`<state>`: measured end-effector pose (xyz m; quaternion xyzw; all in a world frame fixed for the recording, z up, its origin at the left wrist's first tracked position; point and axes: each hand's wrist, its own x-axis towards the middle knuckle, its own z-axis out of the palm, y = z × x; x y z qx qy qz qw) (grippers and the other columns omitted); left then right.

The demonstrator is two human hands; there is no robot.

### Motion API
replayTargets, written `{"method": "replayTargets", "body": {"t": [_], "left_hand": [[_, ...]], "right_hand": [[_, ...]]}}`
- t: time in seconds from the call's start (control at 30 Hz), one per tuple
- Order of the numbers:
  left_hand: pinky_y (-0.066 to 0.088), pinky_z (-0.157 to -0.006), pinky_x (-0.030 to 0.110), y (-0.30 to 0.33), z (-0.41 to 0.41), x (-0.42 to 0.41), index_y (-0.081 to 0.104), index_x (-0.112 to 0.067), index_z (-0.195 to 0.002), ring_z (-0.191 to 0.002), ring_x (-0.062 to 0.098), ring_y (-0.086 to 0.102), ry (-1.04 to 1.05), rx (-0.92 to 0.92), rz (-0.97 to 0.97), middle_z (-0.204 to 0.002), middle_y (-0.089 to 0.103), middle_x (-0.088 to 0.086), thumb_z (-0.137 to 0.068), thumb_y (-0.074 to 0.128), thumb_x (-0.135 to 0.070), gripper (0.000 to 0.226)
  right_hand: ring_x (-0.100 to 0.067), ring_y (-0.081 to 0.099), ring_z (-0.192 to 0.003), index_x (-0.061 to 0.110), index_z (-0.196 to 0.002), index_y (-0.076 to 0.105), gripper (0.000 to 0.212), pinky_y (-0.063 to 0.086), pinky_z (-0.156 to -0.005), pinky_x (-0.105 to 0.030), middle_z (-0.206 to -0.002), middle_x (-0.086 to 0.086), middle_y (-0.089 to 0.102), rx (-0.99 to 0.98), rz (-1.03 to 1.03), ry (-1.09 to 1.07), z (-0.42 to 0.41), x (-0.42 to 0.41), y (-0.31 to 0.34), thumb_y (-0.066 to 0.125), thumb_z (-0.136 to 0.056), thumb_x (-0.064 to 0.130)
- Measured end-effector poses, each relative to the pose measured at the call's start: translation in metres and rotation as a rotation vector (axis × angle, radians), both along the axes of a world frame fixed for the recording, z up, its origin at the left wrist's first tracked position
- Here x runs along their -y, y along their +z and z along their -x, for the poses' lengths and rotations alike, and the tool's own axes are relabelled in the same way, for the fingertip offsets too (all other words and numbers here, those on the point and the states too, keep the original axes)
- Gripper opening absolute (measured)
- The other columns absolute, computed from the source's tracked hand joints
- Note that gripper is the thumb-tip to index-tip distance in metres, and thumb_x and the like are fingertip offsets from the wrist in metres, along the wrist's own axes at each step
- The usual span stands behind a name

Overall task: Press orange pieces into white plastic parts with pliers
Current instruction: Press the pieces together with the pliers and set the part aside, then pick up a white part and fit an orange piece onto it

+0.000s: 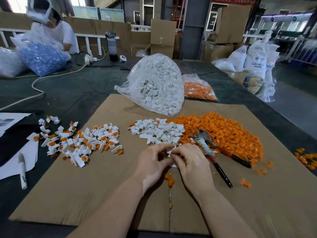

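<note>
Both hands, left (153, 160) and right (190, 162), pinched 1 white part (172, 146) together above the cardboard (103, 194); pliers (216, 152) lay just right.

Factory floor — stacked cardboard cartons (163, 36), resin sacks (255, 60), bulk bags of plastic parts (154, 83).

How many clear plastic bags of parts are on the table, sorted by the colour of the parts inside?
White parts bag: 1
Orange pieces bag: 1
Blue parts bag: 1
Total: 3, leaving out the blurred bag at the far left edge.
</note>
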<state>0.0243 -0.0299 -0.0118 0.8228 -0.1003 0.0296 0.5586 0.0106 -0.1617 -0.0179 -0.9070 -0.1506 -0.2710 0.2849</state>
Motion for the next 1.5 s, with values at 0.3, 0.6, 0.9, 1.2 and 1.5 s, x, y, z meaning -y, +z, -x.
{"method": "replayTargets", "body": {"t": [0.3, 0.6, 0.9, 1.2, 1.5], "left_hand": [[0.030, -0.067, 0.002, -0.004, -0.005, -0.002, 0.067, -0.023, -0.102, -0.091, 0.007, 0.048, 0.288, 0.067, -0.003, -0.099, 0.052, -0.005, -0.089, 0.061, -0.014, 0.017], [0.023, -0.086, 0.006, -0.010, -0.010, -0.008, 0.051, -0.012, -0.131, -0.109, 0.009, 0.041, 0.461, 0.015, -0.166, -0.110, 0.035, -0.008, -0.092, 0.056, -0.015, 0.039], [0.013, -0.114, 0.034, -0.009, -0.014, -0.042, 0.035, -0.002, -0.140, -0.138, 0.026, 0.011, 0.588, -0.068, -0.519, -0.148, 0.022, 0.010, -0.091, 0.057, -0.027, 0.059], [0.028, -0.085, 0.018, -0.008, -0.006, -0.021, 0.066, -0.024, -0.109, -0.110, 0.010, 0.044, 0.260, 0.220, -0.500, -0.105, 0.052, -0.012, -0.090, 0.058, -0.030, 0.021], [0.039, -0.083, 0.028, -0.010, -0.007, 0.009, 0.058, -0.031, -0.087, -0.099, 0.010, 0.048, 0.118, 0.127, -0.549, -0.092, 0.052, -0.012, -0.076, 0.064, -0.056, 0.028]], "right_hand": [[-0.029, 0.058, -0.087, 0.009, -0.094, 0.069, 0.015, 0.033, -0.074, -0.033, -0.092, -0.007, 0.068, 0.001, -0.179, -0.536, -0.003, 0.014, -0.007, 0.060, -0.085, 0.001], [-0.022, 0.046, -0.106, 0.023, -0.118, 0.062, 0.028, 0.030, -0.085, -0.034, -0.115, 0.000, 0.056, -0.238, 0.186, -0.622, -0.005, 0.012, -0.008, 0.048, -0.094, 0.025], [-0.023, 0.048, -0.102, 0.016, -0.105, 0.063, 0.015, 0.027, -0.082, -0.034, -0.108, -0.002, 0.059, -0.225, 0.180, -0.553, -0.006, 0.014, -0.010, 0.054, -0.093, 0.019], [-0.011, 0.057, -0.072, 0.007, -0.091, 0.065, 0.015, 0.040, -0.068, -0.016, -0.084, -0.001, 0.064, -0.061, -0.100, -0.245, -0.002, 0.009, -0.004, 0.072, -0.078, 0.004], [0.002, 0.057, -0.076, 0.021, -0.083, 0.066, 0.024, 0.039, -0.068, -0.002, -0.083, 0.009, 0.060, -0.189, -0.400, -0.099, -0.003, 0.015, -0.001, 0.072, -0.076, -0.002]]}}
